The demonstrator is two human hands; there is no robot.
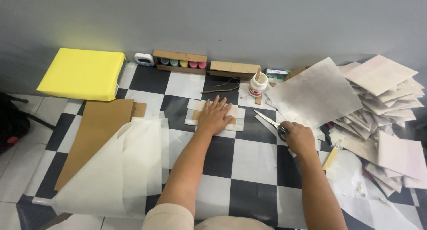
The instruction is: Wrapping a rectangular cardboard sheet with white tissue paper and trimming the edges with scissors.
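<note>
My left hand lies flat, fingers spread, on a small folded white paper piece with a brown card strip on the checkered floor. My right hand is closed around the handles of a pair of scissors, whose blades point up and left over the floor. A white glue jar with a wooden stick in it stands just beyond both hands.
A yellow ream-like block lies far left. Brown cardboard and large translucent sheets lie at left. A heap of folded white paper pieces fills the right. Small boxes and a white timer line the grey wall.
</note>
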